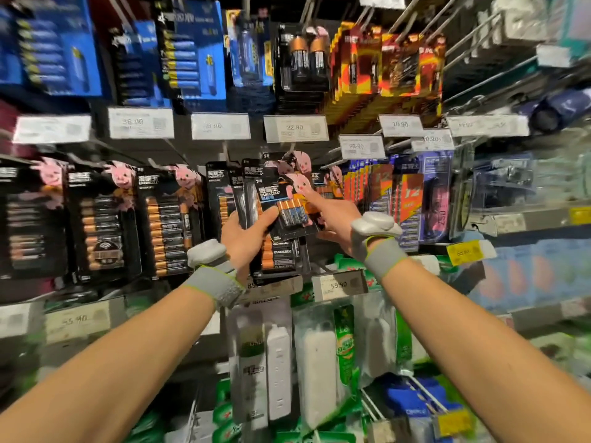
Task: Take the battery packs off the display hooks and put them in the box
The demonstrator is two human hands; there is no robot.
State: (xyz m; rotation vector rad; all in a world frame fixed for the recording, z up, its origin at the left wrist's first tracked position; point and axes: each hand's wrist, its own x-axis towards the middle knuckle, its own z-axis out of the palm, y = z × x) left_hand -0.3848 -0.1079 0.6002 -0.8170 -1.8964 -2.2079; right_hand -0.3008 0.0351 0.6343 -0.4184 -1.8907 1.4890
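Note:
Black battery packs with copper-topped cells and pink rabbit cards hang on hooks across the middle row of a shop display. My left hand (244, 233) grips a stack of several black battery packs (248, 193), thumb across the front of a small pack of blue-banded cells (289, 207). My right hand (332, 219) holds that small pack from the right, its index finger lying along the card near the rabbit. More packs (278, 255) hang just below my hands. No box is in view.
Price tags (295, 127) line the rail above. Blue packs (195, 55) and red-orange packs (383, 65) hang on the upper row. White power strips in bags (278, 356) hang below. Bare metal hooks (473, 36) jut out at upper right.

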